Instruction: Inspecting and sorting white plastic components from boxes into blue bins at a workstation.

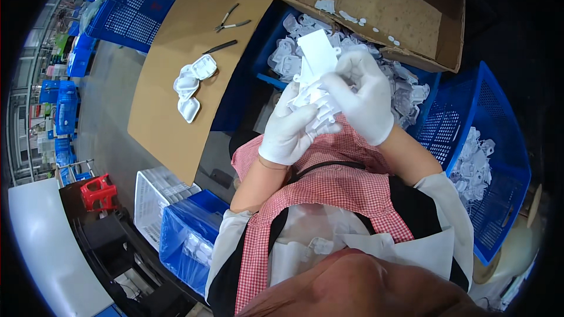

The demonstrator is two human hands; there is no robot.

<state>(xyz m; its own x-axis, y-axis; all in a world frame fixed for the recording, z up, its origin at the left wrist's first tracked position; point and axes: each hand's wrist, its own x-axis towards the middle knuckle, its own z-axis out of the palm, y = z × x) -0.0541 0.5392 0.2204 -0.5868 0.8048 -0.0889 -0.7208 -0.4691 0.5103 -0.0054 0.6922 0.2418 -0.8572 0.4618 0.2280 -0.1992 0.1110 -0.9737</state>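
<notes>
Both my hands wear white gloves and meet in front of me over a blue crate heaped with white plastic parts (408, 103). My left hand (289, 126) is closed around a small bunch of white plastic parts (322, 114). From that bunch a flat, rectangular white plastic part (318, 51) sticks up, tilted. My right hand (367, 91) has its fingers curled and its thumb pressed in against the right side of the same parts. Its fingertips are partly hidden, so the exact spot it grips is unclear.
An open cardboard box (376, 6) with white scraps rests over the crate's far side. On the brown tabletop (167, 105) at left lie nippers (231, 25), a dark slim tool (220, 47) and several white pieces (188, 85). Another blue crate (487, 188) stands right; a bag-lined bin (188, 235), lower left.
</notes>
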